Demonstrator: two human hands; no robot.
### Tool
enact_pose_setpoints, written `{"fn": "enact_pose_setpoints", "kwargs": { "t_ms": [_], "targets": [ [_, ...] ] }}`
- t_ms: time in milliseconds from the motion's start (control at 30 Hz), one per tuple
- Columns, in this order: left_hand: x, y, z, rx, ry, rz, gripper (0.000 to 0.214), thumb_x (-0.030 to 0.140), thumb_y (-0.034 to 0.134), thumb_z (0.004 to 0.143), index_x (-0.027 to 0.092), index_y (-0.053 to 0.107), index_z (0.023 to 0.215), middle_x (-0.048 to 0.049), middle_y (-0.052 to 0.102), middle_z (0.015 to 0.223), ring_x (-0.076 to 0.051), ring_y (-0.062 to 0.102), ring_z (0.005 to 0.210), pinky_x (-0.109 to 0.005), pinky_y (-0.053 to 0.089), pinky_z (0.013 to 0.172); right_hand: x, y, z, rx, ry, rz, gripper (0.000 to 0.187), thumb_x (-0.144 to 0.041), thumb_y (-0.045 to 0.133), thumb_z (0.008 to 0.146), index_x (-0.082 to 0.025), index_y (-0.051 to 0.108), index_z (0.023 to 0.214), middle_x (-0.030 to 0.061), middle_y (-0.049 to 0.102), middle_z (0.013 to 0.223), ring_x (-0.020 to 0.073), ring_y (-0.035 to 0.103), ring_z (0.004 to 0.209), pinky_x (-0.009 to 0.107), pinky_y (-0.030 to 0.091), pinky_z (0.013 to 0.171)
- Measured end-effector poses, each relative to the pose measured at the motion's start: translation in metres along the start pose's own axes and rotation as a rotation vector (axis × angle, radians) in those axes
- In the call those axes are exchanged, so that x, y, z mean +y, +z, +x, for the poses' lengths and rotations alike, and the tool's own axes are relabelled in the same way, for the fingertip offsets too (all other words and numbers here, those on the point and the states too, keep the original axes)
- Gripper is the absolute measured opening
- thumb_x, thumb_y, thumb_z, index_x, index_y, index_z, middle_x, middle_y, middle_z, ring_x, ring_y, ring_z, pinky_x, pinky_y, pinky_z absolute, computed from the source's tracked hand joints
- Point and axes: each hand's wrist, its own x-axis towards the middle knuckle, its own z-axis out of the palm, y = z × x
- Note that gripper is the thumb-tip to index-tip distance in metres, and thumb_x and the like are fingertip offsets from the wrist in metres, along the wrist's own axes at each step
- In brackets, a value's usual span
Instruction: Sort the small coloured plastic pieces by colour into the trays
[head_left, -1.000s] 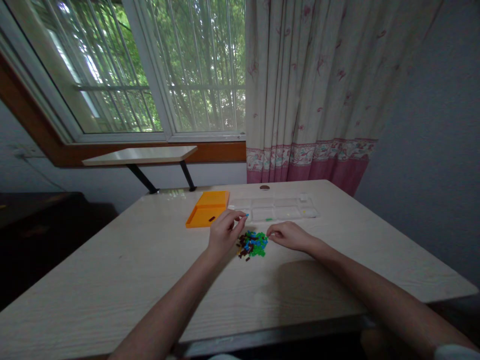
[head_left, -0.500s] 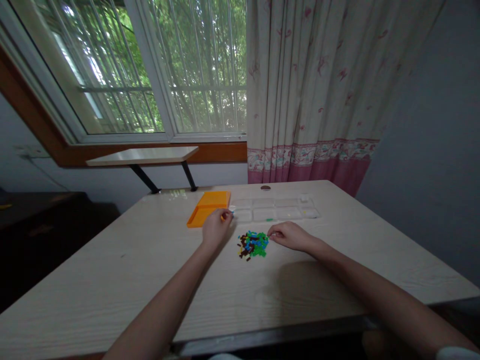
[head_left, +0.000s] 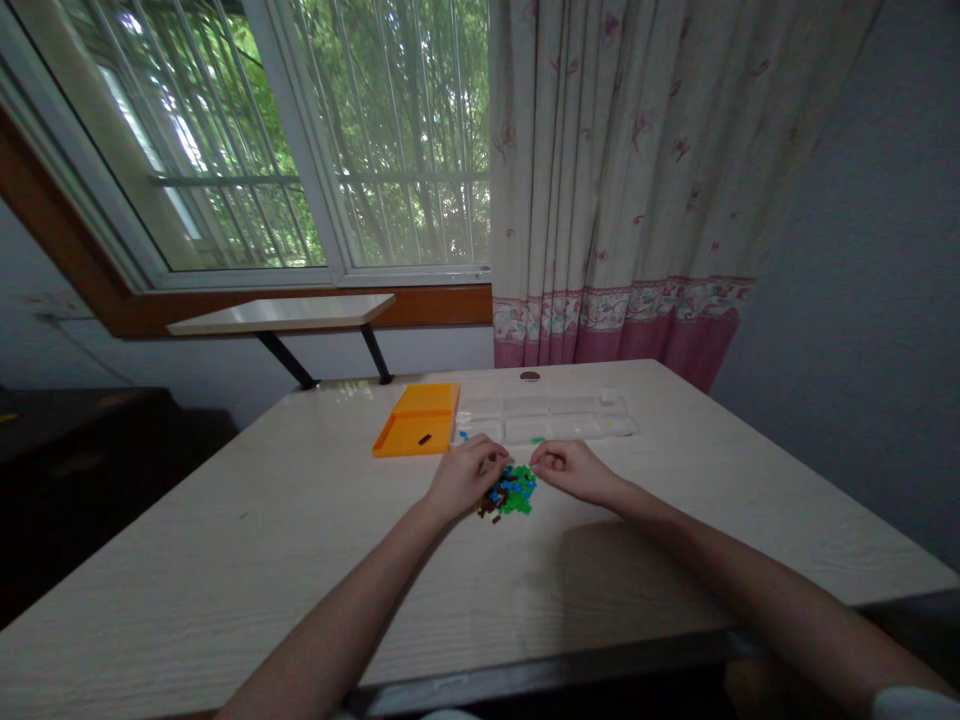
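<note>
A small heap of tiny coloured pieces [head_left: 512,491], green, blue and brown, lies on the pale wooden table [head_left: 300,560]. My left hand [head_left: 466,474] rests on the heap's left side with fingers curled over the pieces. My right hand [head_left: 574,468] sits at the heap's right edge, fingers pinched together. Behind the heap lies a clear tray with compartments [head_left: 551,417], holding a blue piece at its left end and a green one near the middle. An orange lid [head_left: 416,420] with one dark piece in it lies to the tray's left.
A small dark round object [head_left: 529,376] sits near the table's far edge. Behind are a window with bars, a narrow shelf [head_left: 281,311] on brackets, and a flowered curtain [head_left: 622,180]. A dark cabinet stands at the left.
My left hand went out to the tray's left end, left a blue piece there, and came back to the heap. My right hand shifted slightly toward the heap.
</note>
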Motion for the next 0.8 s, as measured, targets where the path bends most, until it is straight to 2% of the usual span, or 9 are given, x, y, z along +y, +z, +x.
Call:
{"fn": "enact_pose_setpoints", "kwargs": {
  "t_ms": [100, 200, 500, 800],
  "targets": [
    [0.017, 0.004, -0.002, -0.055, 0.044, -0.013, 0.015, 0.028, 0.052, 0.079, 0.020, 0.061, 0.086, -0.0026, 0.060, 0.082, -0.014, 0.056, 0.078, -0.023, 0.042, 0.069, -0.002, 0.008, 0.001, 0.003, 0.042, 0.164, 0.021, -0.034, 0.053, 0.077, -0.014, 0.061, 0.079, -0.0049, 0.045, 0.053, 0.0063, 0.038, 0.046, 0.016, 0.025, 0.042],
    [0.024, 0.005, -0.003, -0.086, 0.064, 0.028, 0.014, 0.028, 0.051, 0.080, 0.021, 0.060, 0.087, -0.0017, 0.059, 0.083, -0.013, 0.056, 0.078, -0.022, 0.041, 0.068, -0.006, 0.012, 0.001, -0.004, 0.064, 0.263, 0.026, -0.039, 0.055, 0.076, -0.013, 0.060, 0.078, -0.0048, 0.044, 0.053, 0.0061, 0.038, 0.046, 0.016, 0.026, 0.042],
    [0.023, 0.006, -0.004, -0.101, 0.063, 0.120, 0.019, 0.031, 0.045, 0.084, 0.020, 0.060, 0.086, -0.0022, 0.059, 0.085, -0.013, 0.056, 0.077, -0.022, 0.041, 0.067, -0.010, 0.011, 0.001, 0.001, 0.098, 0.331, 0.024, -0.038, 0.056, 0.074, -0.014, 0.058, 0.073, -0.0054, 0.042, 0.052, 0.0067, 0.039, 0.047, 0.018, 0.029, 0.045],
    [0.026, 0.006, -0.003, -0.096, 0.065, 0.133, 0.017, 0.032, 0.048, 0.082, 0.019, 0.059, 0.085, -0.0021, 0.059, 0.083, -0.014, 0.056, 0.077, -0.022, 0.041, 0.065, -0.019, 0.010, 0.001, -0.035, 0.210, 0.429, 0.022, -0.035, 0.056, 0.072, -0.014, 0.056, 0.073, -0.0055, 0.043, 0.049, 0.0053, 0.037, 0.041, 0.016, 0.026, 0.039]
  ]
}}
